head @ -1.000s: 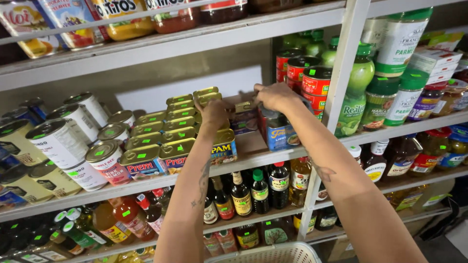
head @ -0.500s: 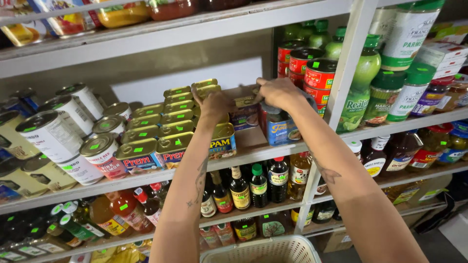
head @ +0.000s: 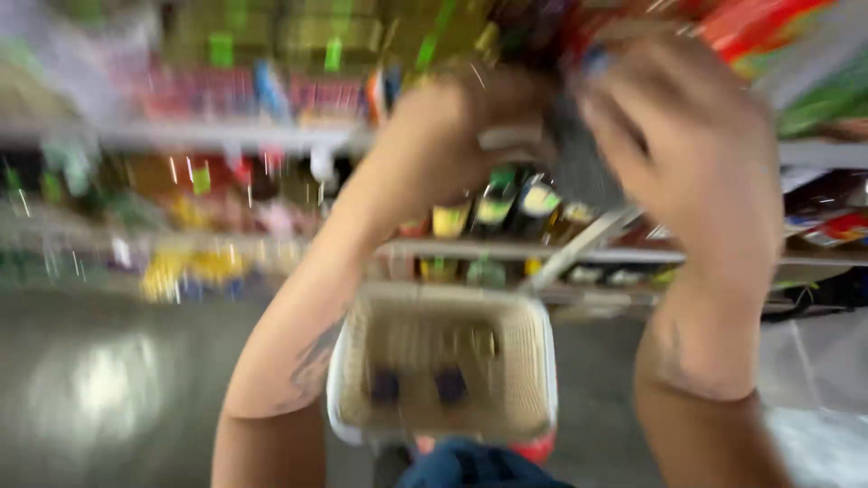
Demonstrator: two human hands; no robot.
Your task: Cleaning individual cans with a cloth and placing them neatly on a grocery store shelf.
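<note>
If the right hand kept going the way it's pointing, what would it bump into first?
Probably the dark item pressed between the right hand and left hand. The picture is very blurred, so depth is unclear; past it stand shelves of bottles.

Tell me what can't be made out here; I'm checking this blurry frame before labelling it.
- Head view, item between the left hand and right hand: motion blur and the fingers hide its kind.
- Shelves: goods smeared into colour streaks.
- Basket: two dark spots inside, too blurred to identify.
- Lower basket edge: covered by a dark blue shape.
</note>
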